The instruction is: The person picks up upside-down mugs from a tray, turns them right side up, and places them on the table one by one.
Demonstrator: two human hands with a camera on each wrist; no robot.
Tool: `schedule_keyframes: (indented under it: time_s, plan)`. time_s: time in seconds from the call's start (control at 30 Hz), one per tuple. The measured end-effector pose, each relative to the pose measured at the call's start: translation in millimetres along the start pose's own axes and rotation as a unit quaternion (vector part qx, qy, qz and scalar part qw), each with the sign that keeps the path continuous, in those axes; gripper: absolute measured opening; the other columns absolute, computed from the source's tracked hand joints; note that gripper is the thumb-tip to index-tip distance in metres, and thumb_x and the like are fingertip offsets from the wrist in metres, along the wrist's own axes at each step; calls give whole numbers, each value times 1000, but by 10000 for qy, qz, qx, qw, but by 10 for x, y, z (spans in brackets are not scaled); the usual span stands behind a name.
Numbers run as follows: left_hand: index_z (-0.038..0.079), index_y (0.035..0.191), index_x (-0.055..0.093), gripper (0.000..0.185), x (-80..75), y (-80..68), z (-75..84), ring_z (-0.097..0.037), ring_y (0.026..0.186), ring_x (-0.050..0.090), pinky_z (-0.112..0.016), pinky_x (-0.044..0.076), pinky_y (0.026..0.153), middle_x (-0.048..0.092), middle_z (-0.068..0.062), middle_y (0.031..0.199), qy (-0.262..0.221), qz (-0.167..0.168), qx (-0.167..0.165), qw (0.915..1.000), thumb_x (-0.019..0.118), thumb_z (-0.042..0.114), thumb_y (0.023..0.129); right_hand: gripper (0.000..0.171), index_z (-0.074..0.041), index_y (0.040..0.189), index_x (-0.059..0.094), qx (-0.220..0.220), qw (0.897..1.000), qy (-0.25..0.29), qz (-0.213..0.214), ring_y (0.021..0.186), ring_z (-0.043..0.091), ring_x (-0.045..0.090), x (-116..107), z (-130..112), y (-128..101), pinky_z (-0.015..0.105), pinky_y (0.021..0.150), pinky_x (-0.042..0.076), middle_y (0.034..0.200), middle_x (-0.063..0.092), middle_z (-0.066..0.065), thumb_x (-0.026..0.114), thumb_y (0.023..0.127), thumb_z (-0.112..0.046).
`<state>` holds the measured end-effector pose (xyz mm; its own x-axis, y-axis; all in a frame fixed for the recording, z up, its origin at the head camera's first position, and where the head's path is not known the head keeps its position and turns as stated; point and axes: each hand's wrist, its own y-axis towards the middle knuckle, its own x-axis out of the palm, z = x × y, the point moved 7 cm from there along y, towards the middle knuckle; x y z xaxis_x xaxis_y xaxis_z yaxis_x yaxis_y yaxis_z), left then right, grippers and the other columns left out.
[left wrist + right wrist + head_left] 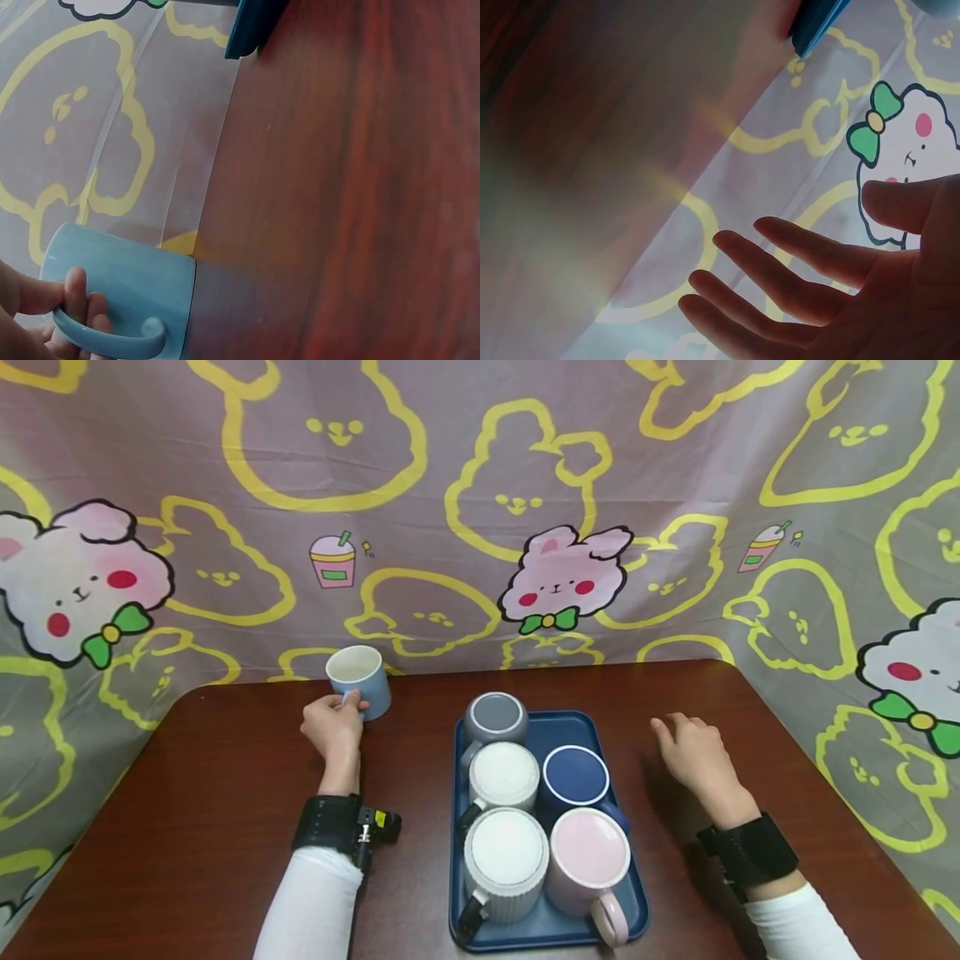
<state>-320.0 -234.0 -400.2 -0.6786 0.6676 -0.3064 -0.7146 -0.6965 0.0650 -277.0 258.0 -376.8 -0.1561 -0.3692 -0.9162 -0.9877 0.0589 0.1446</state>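
Note:
A light blue mug (360,681) stands upright near the back left of the brown table (225,827). My left hand (335,724) holds it by the handle. In the left wrist view my fingers (79,300) are curled through the handle of the blue mug (127,289). A dark blue tray (551,922) in the middle carries several mugs: a grey one (495,717), a white one (504,774), a navy one (575,777), a ribbed white one (506,856) and a pink one (590,857). My right hand (693,747) hovers right of the tray, its fingers (780,270) spread and holding nothing.
A bunny-print cloth (480,510) hangs behind and around the table. The tray's corner (251,30) shows at the top of the left wrist view, and again as a blue corner (817,26) in the right wrist view. Bare tabletop lies to both sides of the tray.

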Motion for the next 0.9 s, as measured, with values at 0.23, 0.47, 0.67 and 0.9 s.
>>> schedule_keyframes:
  time_s: [0.23, 0.47, 0.67, 0.9]
  plan:
    - [-1, 95, 74, 21, -1, -3, 34, -22, 81, 67, -19, 40, 65, 73, -14, 86, 140, -12, 129, 9998, 65, 17, 89, 48, 13, 123, 50, -10, 10000, 27, 78, 105, 53, 50, -46, 15, 0, 63, 90, 42, 118, 54, 37, 45, 100, -28]
    - [-1, 96, 73, 23, -12, -7, 43, -27, 88, 68, -23, 41, 71, 73, -16, 88, 209, -69, 226, 9995, 64, 19, 90, 47, 14, 123, 51, -25, 10000, 10, 53, 104, 53, 51, -53, 18, 9, 63, 88, 42, 116, 54, 37, 45, 100, -27]
    - [-2, 97, 73, 27, -2, 6, 57, -27, 90, 67, -30, 46, 77, 73, -16, 89, 223, -262, 323, 9989, 64, 23, 91, 47, 14, 121, 51, -67, 9999, 13, 127, 102, 52, 53, -62, 24, 19, 62, 88, 44, 115, 55, 37, 45, 100, -28]
    - [-6, 95, 64, 40, -74, -37, 164, -47, 101, 52, -52, 40, 89, 63, -30, 100, 1588, -208, 995, 9821, 57, 33, 93, 48, 14, 122, 51, -39, 10000, 54, 37, 103, 51, 54, -26, 46, 14, 61, 88, 44, 115, 55, 36, 44, 100, -28]
